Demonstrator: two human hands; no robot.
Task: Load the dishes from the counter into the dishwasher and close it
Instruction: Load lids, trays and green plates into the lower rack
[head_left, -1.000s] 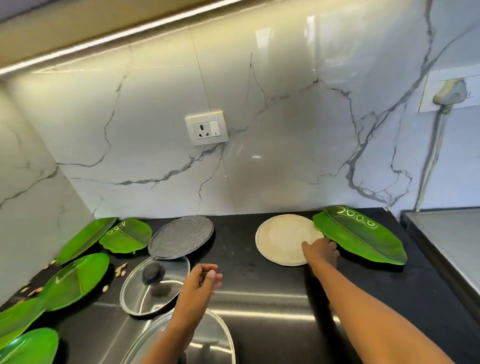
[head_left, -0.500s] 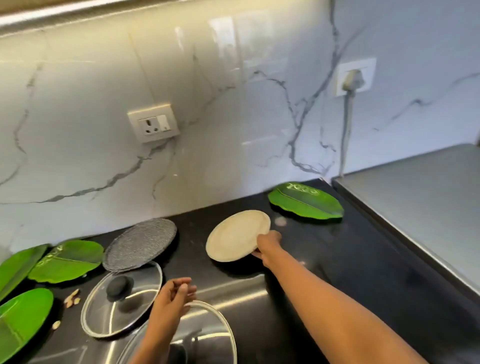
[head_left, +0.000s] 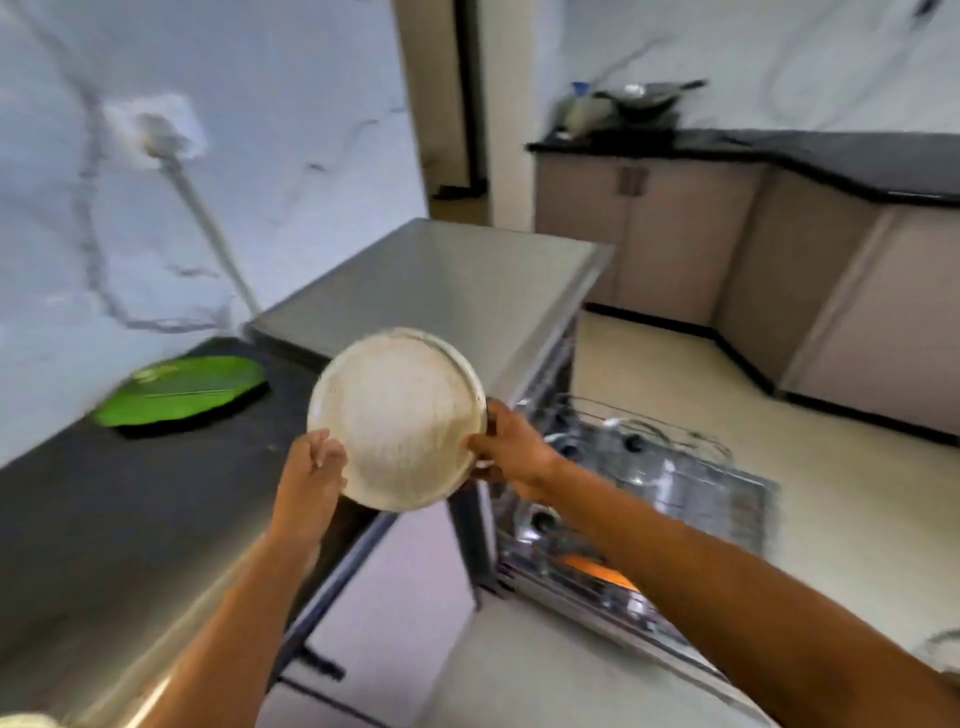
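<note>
Just to the left of the dishwasher (head_left: 441, 280), over the front edge of the counter (head_left: 130, 493), the person holds a round cream plate (head_left: 395, 415) in the air between both hands.

Hands: they are set apart, one on each side of the plate. The right hand (head_left: 511, 452) pinches the right rim, thumb on the face and fingers behind. The left hand (head_left: 311, 478) lies against the lower-left rim with its fingers fairly straight, steadying the plate without clasping it. Motion blur softens the detail here.

Plate: being round, it has no long axis to speak of. Its face tilts up and towards the person, with the far rim raised and the near rim low.

Dishwasher: it stands open, with its rack (head_left: 675, 483) pulled out. The rack lies to the right of the plate and below it, and so on the right hand's side, which makes that hand the nearer one. An orange item (head_left: 592, 569) sits low inside; nothing more of it can be made out.

Assessment: the coming move is a carry rightwards and down. The plate would probably need turning on edge to enter a slot.

Outstanding: a green leaf-shaped dish (head_left: 182, 389) remains on the counter, well to the left of the dishwasher, so loading is not finished.
</note>
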